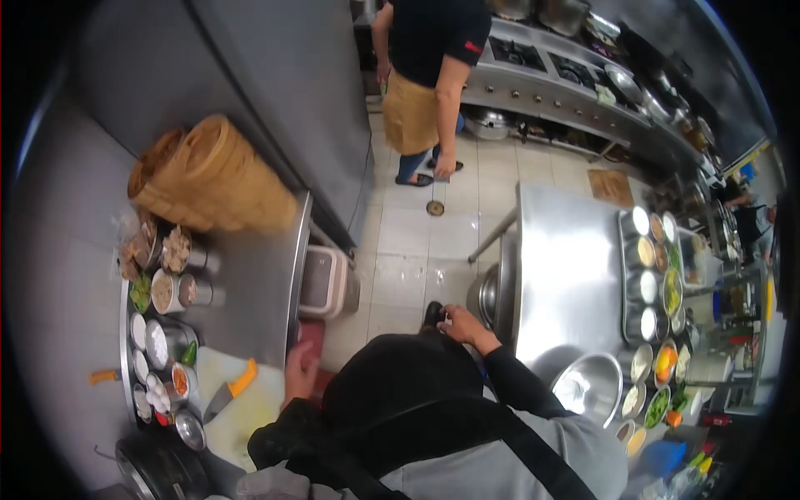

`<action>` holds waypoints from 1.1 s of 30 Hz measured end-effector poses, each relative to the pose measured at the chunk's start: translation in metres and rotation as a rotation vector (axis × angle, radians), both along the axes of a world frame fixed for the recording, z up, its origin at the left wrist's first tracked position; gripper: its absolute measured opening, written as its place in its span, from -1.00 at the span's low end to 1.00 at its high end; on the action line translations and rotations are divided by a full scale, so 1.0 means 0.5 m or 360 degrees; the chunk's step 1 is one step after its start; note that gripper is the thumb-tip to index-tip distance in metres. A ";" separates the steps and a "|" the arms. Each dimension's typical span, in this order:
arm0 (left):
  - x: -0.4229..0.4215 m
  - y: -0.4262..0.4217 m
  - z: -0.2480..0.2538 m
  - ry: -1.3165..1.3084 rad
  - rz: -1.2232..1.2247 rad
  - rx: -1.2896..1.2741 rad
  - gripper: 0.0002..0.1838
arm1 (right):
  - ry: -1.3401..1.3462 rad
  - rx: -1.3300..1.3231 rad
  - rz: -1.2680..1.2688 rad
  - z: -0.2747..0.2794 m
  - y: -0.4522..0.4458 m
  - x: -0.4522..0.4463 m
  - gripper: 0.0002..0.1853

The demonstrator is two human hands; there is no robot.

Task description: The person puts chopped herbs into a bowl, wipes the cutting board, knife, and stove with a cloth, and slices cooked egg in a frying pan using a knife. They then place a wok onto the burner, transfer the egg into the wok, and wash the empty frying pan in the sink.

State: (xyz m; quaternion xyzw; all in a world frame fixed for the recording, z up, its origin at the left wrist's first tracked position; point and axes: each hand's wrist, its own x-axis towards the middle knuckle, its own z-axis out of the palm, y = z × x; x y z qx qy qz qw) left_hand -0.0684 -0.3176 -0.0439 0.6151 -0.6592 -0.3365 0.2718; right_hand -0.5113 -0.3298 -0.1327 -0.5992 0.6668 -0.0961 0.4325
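Observation:
My left hand (301, 367) hangs beside the left counter's edge, its fingers loosely extended and nothing visible in it. A knife with a yellow handle (242, 378) lies close by on a white cutting board (250, 410). In front of my body, my right hand (467, 326) is curled, with thumb and fingers drawn together; anything inside them is hidden. It is near the left side of the right steel table (562, 283), not touching it. On that table a steel bowl (588, 385) stands close to my right sleeve.
Stacked bamboo steamers (237, 179) and containers of ingredients line the left counter (250, 308). A lidded bin (323, 282) stands below. Ahead is a person in a tan apron (410, 112), beside a stove (533, 83). A tray of tins (629, 287) edges the right table.

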 end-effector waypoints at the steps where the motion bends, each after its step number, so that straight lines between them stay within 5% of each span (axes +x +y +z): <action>1: 0.032 0.030 -0.116 0.0228 0.0081 0.0174 -0.62 | -0.0038 -0.0063 -0.0067 0.020 -0.026 -0.018 -0.51; 3: 0.047 0.056 -0.257 0.0365 0.0277 0.0455 -0.56 | -0.0084 -0.0298 -0.0176 0.043 -0.075 -0.062 -0.60; 10: -0.042 -0.055 -0.306 -0.0084 0.0728 0.0902 -0.40 | -0.0218 -0.0695 -0.0532 0.211 -0.249 -0.238 -0.75; 16: -0.076 -0.210 -0.349 -0.0176 0.0743 0.0964 -0.26 | -0.0170 -0.0880 -0.0814 0.242 -0.378 -0.350 -0.70; 18: -0.092 -0.291 -0.375 -0.0215 0.0674 0.0958 -0.21 | 0.0553 -0.0997 -0.0792 0.229 -0.414 -0.395 -0.49; 20: -0.106 -0.375 -0.402 -0.0250 0.0593 0.0923 -0.16 | 0.0895 -0.0435 -0.1000 0.202 -0.440 -0.441 -0.12; 23: -0.152 -0.537 -0.438 -0.0277 0.0376 0.0746 -0.09 | 0.1198 -0.0082 -0.1151 0.209 -0.455 -0.501 -0.04; 26: -0.249 -0.694 -0.460 -0.0183 0.0099 0.0455 -0.01 | 0.1221 0.0252 -0.0797 0.241 -0.474 -0.536 0.00; 30: -0.437 -0.878 -0.306 -0.0079 -0.0044 0.0252 0.02 | 0.1118 0.0297 -0.0812 0.261 -0.502 -0.552 -0.07; 33: -0.518 -0.980 -0.213 -0.0088 -0.0147 0.0393 -0.17 | 0.0982 0.0217 -0.1010 0.279 -0.512 -0.565 -0.06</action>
